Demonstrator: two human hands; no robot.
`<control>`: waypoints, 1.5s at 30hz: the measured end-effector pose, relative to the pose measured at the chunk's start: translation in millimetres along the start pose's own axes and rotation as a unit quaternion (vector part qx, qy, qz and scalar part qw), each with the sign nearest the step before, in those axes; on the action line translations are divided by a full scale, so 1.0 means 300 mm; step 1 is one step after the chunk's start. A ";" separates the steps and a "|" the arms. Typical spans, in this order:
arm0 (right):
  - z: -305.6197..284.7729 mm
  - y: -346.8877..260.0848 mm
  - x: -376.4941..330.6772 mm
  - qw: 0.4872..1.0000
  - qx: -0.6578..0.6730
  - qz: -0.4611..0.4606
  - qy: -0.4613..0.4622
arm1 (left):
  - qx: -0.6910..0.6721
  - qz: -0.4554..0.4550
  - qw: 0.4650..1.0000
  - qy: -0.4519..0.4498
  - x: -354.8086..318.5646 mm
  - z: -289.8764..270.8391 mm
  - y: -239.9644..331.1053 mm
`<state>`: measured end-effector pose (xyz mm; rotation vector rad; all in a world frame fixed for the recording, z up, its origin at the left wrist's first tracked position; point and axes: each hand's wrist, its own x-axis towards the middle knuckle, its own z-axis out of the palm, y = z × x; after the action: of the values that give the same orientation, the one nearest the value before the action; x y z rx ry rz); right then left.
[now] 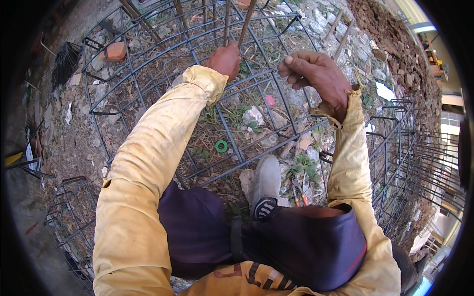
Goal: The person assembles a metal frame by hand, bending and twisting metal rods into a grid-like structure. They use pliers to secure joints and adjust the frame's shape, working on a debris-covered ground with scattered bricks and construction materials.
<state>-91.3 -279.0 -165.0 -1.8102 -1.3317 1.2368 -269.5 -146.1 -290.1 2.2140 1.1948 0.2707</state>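
A cage of dark steel reinforcing bars (239, 164) spreads across the ground before me, its rods crossing in a grid. My left hand (225, 60) is closed at its far side, where upright steel rods (247, 24) rise. The fingers seem wrapped round one rod, though their far side is hidden. Over the cage's right part, my right hand (316, 76) has its thumb and fingers curled in. Whatever it may pinch is too small to make out. Pincers (298, 193) with orange-red handles lie on the ground near my grey shoe (267, 180).
More bar cages stand at the right (395, 143) and lower left (71, 209). A green ring (221, 146), a reddish brick (114, 51) and pale rubble (253, 116) lie among weeds. A black bag (65, 61) sits far left; a brown soil bank (390, 44) rises far right.
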 end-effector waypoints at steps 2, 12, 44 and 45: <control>0.110 0.027 -0.044 0.986 -0.005 0.068 -0.152 | 0.017 -0.003 1.000 -0.005 -0.013 -0.023 -0.015; 0.444 0.606 0.364 0.871 -0.434 0.228 -0.038 | 0.002 -0.019 1.000 -0.010 -0.003 -0.016 0.017; 0.429 0.822 0.382 0.802 -0.586 0.035 -0.105 | -0.032 0.041 0.999 0.010 0.017 -0.016 -0.004; 0.438 0.801 0.373 0.819 -0.566 0.041 -0.087 | -0.031 0.039 0.999 0.004 0.010 -0.028 -0.001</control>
<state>-103.4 -266.4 -460.4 -2.5403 -2.4335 0.6099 -271.7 -140.2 -284.0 2.2100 1.0910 0.3451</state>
